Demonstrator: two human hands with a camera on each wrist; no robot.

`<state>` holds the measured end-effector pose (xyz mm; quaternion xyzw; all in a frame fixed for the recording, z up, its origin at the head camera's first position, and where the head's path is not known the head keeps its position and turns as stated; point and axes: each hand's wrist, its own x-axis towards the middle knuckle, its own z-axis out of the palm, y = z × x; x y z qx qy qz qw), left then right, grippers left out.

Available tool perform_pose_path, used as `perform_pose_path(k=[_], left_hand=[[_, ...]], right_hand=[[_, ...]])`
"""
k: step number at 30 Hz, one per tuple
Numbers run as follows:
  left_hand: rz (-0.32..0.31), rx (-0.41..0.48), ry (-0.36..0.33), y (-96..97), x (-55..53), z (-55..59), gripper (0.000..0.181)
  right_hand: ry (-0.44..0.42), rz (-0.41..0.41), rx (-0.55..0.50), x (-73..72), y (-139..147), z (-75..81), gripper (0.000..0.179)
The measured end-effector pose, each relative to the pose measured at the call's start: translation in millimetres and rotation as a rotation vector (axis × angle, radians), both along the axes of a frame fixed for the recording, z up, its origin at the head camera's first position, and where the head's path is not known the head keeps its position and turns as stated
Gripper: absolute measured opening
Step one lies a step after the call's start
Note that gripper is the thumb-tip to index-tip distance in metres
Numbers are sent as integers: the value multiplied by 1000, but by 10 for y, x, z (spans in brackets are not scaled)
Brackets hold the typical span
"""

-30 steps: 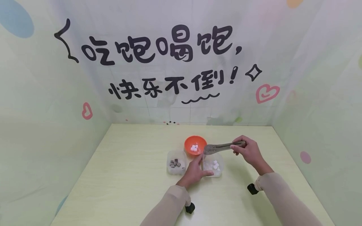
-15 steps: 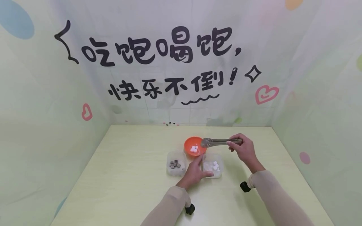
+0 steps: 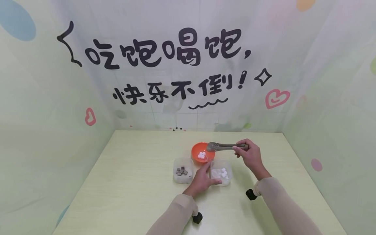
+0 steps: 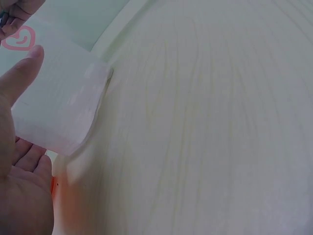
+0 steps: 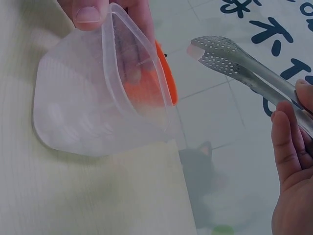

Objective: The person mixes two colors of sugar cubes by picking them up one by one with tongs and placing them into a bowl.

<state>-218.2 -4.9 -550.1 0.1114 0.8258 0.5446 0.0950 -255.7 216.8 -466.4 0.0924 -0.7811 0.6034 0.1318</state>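
With my right hand [image 3: 252, 157], I grip metal tongs [image 3: 224, 147] by the handle end. Their perforated tips hover over the right side of an orange bowl [image 3: 194, 148] with several white cubes [image 3: 201, 155] inside. In the right wrist view, a small pale piece [image 5: 196, 51] shows between the tips. My left hand [image 3: 202, 179] holds a clear plastic container [image 3: 230, 178] at its left side, thumb at the near edge and fingers along the far side. Several white cubes [image 3: 224, 172] lie in that container.
Left of my left hand stands a second clear plastic container [image 3: 176, 179] with several grey-brown cubes [image 3: 182, 171]. All this sits on a pale wooden table [image 3: 132, 182]. A printed curtain [image 3: 164, 114] encloses the table's back and sides.
My right hand has moved left and slightly away from me, carrying the tongs from above the right container to over the orange bowl. The left hand stays on the container.
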Motion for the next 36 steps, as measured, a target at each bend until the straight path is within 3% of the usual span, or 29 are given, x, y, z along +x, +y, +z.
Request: perform_pose_path(k=[14,24,36], left_hand=[[1,-8,18,11,-4,-35,97],[1,-2,27,15,-13,-30,99],[-1,-1,38,20,-31,-51,101]], right_hand=[[-3,-7,13,26,32,-11,24],[-27,40,35,221,79,236,22],[-79,70,126,202,323,28,29]])
